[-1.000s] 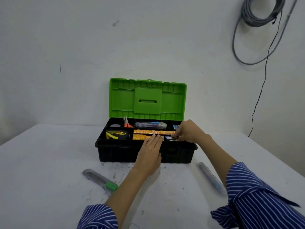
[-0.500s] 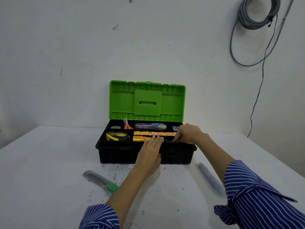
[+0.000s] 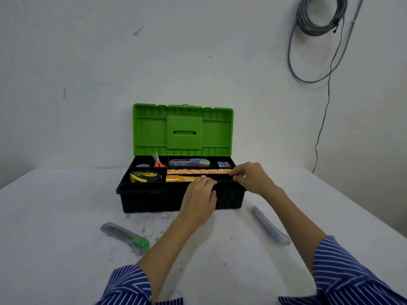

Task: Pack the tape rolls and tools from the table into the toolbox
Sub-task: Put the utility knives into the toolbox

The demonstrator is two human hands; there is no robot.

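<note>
The black toolbox [image 3: 154, 199] stands open on the white table, its green lid [image 3: 182, 128] upright. Its tray holds a yellow tape measure [image 3: 143, 176], orange scissors [image 3: 159, 163], a grey tape roll [image 3: 142, 165], orange strips [image 3: 198, 171], a clear case [image 3: 189, 162] and a small blue box [image 3: 223, 164]. My left hand [image 3: 199, 197] curls its fingers over the tray's front rim. My right hand [image 3: 252, 177] pinches the same rim near the right front corner; what lies under its fingers is hidden. A green-ended utility knife [image 3: 125, 235] and a clear blue cutter [image 3: 269, 225] lie on the table.
The table [image 3: 55, 216] runs to a white wall just behind the toolbox. A coiled grey cable [image 3: 317, 16] hangs on the wall at the upper right, with a thin wire dropping toward the table's right back corner. Scuff marks lie in front of the toolbox.
My left hand's fingers, flat on the tray before, have curled over its front rim. My right hand has shifted slightly toward the front rim. The knives on the table have not moved.
</note>
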